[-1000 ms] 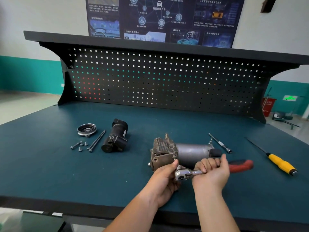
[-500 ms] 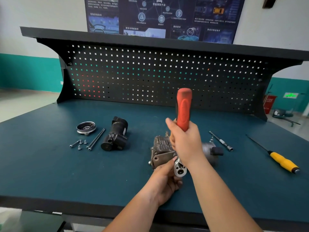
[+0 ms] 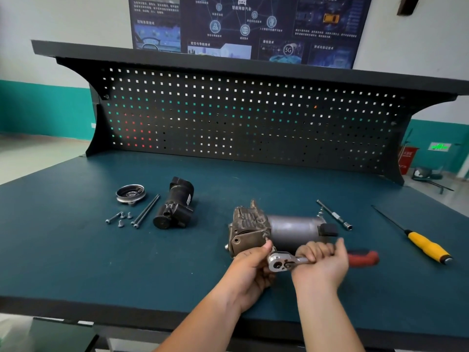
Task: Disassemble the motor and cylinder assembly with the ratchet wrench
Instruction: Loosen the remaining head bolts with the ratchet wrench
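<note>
Having been swung from upright to level, the ratchet wrench (image 3: 280,262) is gripped by the right hand (image 3: 321,264), its head held in the curled left hand (image 3: 250,269) against the motor (image 3: 291,231) at lower centre, suggesting another loosening stroke.

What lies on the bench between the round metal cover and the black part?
Head view: two long bolts lie side by side between the round metal cover and the black part.
</note>
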Demonstrator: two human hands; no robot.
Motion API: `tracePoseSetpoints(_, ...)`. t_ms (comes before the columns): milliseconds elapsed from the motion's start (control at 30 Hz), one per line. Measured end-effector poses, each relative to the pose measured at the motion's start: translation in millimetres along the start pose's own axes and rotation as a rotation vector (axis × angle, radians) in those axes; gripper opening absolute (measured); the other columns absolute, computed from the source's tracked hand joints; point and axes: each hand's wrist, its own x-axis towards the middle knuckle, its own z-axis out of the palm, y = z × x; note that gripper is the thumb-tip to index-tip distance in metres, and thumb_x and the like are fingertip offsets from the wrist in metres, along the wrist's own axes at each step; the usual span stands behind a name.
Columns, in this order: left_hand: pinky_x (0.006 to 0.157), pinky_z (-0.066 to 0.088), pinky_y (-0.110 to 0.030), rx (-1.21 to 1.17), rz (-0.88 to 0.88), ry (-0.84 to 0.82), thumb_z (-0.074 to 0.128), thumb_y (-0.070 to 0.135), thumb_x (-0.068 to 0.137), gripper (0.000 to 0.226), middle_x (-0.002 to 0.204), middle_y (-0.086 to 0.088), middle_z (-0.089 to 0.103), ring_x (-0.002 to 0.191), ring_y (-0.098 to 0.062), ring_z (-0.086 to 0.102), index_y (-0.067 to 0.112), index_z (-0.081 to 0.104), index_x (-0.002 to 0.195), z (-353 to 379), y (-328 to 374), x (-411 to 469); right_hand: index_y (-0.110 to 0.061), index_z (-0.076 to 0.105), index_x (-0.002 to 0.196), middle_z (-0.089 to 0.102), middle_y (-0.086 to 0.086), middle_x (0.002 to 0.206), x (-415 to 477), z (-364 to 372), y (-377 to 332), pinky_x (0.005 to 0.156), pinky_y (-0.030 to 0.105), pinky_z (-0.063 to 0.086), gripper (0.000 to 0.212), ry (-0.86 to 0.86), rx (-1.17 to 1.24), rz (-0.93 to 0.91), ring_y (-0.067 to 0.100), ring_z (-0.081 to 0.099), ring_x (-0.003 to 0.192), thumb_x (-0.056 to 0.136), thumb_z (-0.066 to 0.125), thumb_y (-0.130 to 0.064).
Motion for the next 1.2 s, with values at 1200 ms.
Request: tracePoseSetpoints(1200,0.044,0.036,-0.015,-0.084,0.002,0.032,0.067,0.028,0.067,0.017,0.059,0.002,0.058,0.04,-0.003,0.038,0.015,0.067,0.055,-0.6,-2.1,6.0,-0.023,0.025,0.062,0.018,-0.011,0.039,9.1,15.4,1.3,0.03,0.017,0.016,0.043,-0.063,-0.145,-0.015,0.005,0.017,0.03,0.099,0.045,-0.03)
